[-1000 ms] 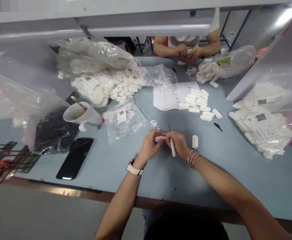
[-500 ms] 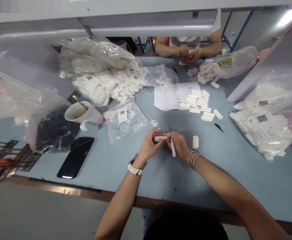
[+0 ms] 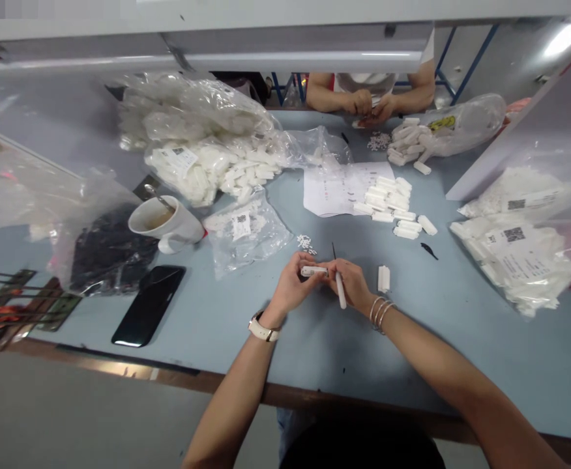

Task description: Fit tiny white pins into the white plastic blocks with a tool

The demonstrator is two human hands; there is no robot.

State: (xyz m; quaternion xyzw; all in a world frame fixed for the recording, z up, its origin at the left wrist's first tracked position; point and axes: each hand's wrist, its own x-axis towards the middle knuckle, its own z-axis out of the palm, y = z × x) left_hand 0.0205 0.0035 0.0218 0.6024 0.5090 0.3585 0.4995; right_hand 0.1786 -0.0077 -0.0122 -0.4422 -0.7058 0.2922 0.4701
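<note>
My left hand (image 3: 291,284) is closed on a small white plastic housing (image 3: 313,270), held sideways just above the table. Against its right end are the fingertips of my right hand (image 3: 351,281). That hand also grips a thin tool with a white handle (image 3: 340,290) and a dark, narrow shaft pointing away from me. Whether the right fingertips pinch a tiny part is too small to tell. Just beyond my left hand lies a little pile of tiny white parts (image 3: 305,243). One more white housing (image 3: 383,279) rests right of my right hand.
White housings (image 3: 386,198) lie heaped by a printed sheet (image 3: 329,192). Bags of white parts (image 3: 207,169) stand back left, others (image 3: 520,254) at right. A mug with a spoon (image 3: 161,225) and a phone (image 3: 148,306) sit left. Across the table a co-worker's hands (image 3: 371,105) handle small parts.
The housing in my left hand has turned a little, showing more of its inner side. Both hands otherwise stay nearly in place. The whole view has shifted slightly.
</note>
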